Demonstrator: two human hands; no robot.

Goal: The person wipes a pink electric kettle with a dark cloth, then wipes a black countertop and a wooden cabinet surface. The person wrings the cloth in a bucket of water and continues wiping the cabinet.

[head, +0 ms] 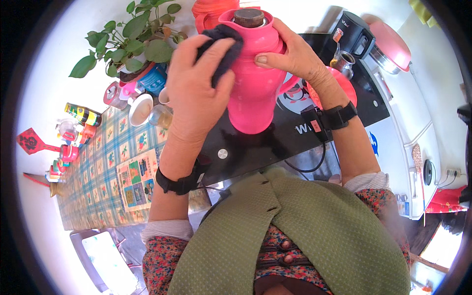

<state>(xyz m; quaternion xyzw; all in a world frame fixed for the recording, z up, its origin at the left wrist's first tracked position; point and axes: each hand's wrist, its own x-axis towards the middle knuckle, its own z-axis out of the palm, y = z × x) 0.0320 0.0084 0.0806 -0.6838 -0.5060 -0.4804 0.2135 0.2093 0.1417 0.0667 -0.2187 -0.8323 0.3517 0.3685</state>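
A pink thermos flask with a dark round stopper stands upright on a glossy black tabletop. My left hand holds a dark cloth against the flask's upper left side, near its neck. From the right, my right hand grips the flask around its shoulder, with the thumb across the front. The flask's pink handle shows below that hand. A black strap with a small device sits at each wrist.
Behind the flask stands another red flask. A potted plant, a white lid and a glass jar are at left. A red plate, a metal cup and a black electric kettle stand at right.
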